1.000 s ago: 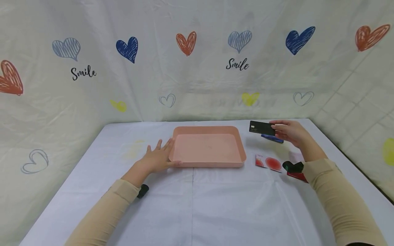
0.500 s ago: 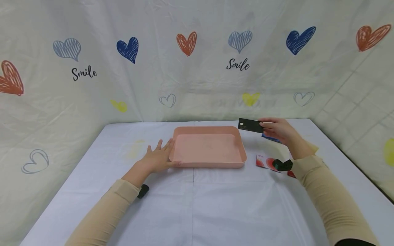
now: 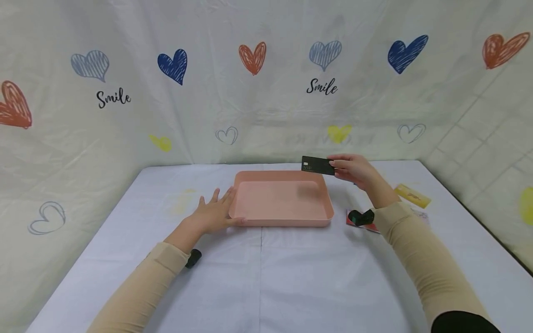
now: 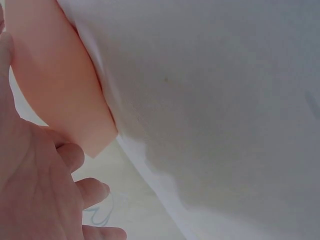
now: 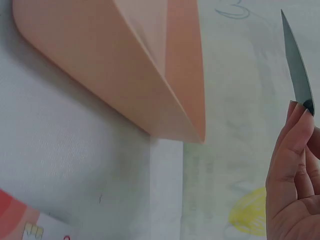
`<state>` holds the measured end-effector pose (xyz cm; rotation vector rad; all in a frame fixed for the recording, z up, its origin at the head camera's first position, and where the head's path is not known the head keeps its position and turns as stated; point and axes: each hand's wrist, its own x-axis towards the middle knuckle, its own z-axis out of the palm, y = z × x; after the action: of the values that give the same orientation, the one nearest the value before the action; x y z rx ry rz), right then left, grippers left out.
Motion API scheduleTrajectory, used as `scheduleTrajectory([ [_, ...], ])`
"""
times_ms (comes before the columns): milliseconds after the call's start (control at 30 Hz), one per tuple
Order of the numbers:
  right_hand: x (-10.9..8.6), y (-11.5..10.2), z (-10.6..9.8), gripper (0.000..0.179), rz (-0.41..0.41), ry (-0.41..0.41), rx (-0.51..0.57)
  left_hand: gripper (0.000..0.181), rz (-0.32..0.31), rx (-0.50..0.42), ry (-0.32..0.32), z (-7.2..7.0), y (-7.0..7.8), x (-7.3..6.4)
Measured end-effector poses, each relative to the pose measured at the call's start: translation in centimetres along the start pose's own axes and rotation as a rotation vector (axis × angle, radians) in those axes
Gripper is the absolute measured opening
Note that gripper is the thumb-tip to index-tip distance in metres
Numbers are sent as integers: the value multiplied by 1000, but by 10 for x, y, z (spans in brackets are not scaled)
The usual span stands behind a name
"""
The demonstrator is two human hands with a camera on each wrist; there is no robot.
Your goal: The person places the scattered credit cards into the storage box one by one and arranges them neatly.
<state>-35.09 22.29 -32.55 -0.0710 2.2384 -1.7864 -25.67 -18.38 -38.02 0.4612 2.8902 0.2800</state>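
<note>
Card (image 3: 318, 165), black with a small pale chip mark toward its left end, pinched at its right end by the right hand (image 3: 354, 169) and held up near the far rim of the pink tray (image 3: 266, 199), toward the tray's right side. Over the rim or slightly beyond it: cannot tell. Seen nearly edge-on in the right wrist view, looking very thin. Likely plastic, so light, fairly stiff, with a little spring if squeezed across its width. Probably smooth enough to slip or swivel under a loose pinch; hardly fragile, though likely to crease if bent sharply. Best taken by two opposite edges or, as here, by a short end, with most of the length free to the left. Laid flat, would probably need a fingernail under one edge to lift. Left hand (image 3: 210, 217) well apart from the right, holding nothing, fingers spread against the tray's left wall and thumb at its near left corner. Apparently enough to steady a light, rigid tray. To the right on the table (image 3: 233, 286), a yellow card (image 3: 412, 195), and left of it, nearer, a red-and-white card (image 5: 10, 217) partly hidden in the head view; likely alike in handling.
</note>
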Motion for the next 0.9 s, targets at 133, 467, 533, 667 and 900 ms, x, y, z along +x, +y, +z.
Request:
scheduleTrajectory([
  [133, 4, -2, 11, 53, -15, -19, 22, 107, 5, -5, 4, 0, 0, 0],
  [467, 15, -1, 30, 48, -40, -46, 9, 106, 2, -3, 4, -2, 1, -1],
  [533, 18, -1, 34, 48, -40, -52, 3, 106, 0, 1, 0, -3, 2, -2],
  [667, 24, -3, 43, 48, -37, -70, -8, 104, -2, 4, -7, -3, 2, -3],
  [900, 32, -4, 59, 47, -24, -101, 17, 103, -6, 22, -4, -1, 0, -2],
])
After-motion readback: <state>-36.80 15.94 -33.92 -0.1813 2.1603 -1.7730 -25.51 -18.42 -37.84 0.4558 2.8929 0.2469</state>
